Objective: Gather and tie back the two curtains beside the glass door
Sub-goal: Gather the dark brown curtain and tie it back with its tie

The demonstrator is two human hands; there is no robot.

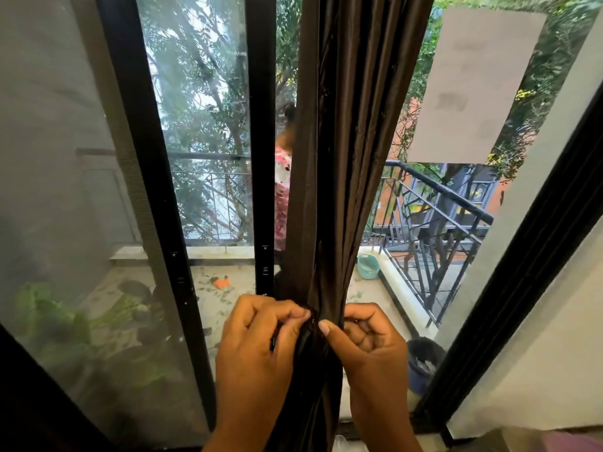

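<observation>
A dark brown curtain (342, 151) hangs gathered into a narrow bundle in front of the glass door (202, 132). The bundle is pinched tight at waist height between my two hands. My left hand (261, 347) grips the fabric from the left, its fingertips pinching something small and dark at the bundle. My right hand (368, 347) grips the fabric from the right, thumb pressed on the folds. Whether a separate tie band is there I cannot tell. Only this one bundle of curtain shows.
Black door frames (261, 141) stand left of the curtain and a black frame (522, 305) at the right. Behind the glass lie a balcony with a railing (434, 203), a teal bucket (368, 266), plants (49, 308) and a person (283, 177). A paper sheet (473, 86) sticks on the glass.
</observation>
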